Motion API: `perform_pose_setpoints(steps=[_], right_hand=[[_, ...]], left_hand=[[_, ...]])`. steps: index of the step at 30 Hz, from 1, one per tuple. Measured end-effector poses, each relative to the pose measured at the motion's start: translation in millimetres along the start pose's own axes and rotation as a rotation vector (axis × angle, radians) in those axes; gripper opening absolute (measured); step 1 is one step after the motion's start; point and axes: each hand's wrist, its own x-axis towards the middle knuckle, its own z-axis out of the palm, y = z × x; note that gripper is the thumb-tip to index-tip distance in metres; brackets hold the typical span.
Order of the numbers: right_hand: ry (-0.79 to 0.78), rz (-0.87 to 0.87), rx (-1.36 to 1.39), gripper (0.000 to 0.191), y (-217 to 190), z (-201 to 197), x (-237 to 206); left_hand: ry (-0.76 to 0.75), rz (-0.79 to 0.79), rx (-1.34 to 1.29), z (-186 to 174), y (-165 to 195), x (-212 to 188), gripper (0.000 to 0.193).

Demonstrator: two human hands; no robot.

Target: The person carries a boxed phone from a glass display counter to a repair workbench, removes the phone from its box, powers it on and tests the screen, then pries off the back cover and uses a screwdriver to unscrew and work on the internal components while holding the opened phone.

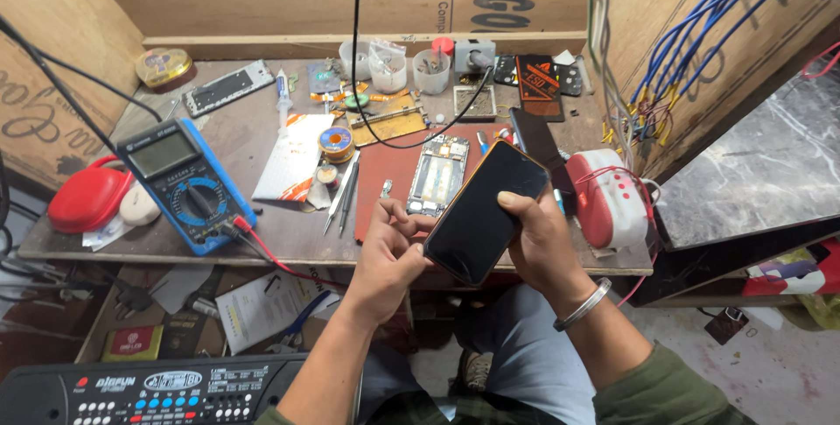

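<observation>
My right hand (540, 241) grips a black smartphone (484, 208) with an orange rim, screen up and dark, held tilted above the front edge of the workbench. My left hand (391, 245) touches the phone's lower left edge with its fingertips and seems to pinch a small part there; I cannot make out what. Just beyond the hands, an opened phone frame (437, 174) lies on a dark red mat (391, 173). A metal bangle sits on my right wrist.
A blue multimeter (185, 182) with a red lead lies at the left, next to a red case (86, 197). Tweezers (343, 190), a solder spool (335, 140), small cups (388, 67) and phone parts crowd the bench. A red-white device (606, 196) stands right. A keyboard (149, 390) lies below.
</observation>
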Motion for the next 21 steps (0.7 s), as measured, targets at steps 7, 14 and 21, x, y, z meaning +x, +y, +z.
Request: perform_pose_setpoints(steps=[7,14,21], right_hand=[[0.010,-0.088,-0.403,0.052,-10.6,13.8,13.0],[-0.212,-0.040,-0.561,0.059,-35.5,33.3,7.0],[-0.289,-0.037,-0.436,0.069,-43.0,37.5,-18.4]], left_hand=[[0.004,-0.049,0.718,33.7,24.9,-1.4,0.073],[0.082,0.267,1.054,60.0,28.3,13.3,0.115],[0.172,-0.072,-0.032,49.4,10.1,29.4,0.109]])
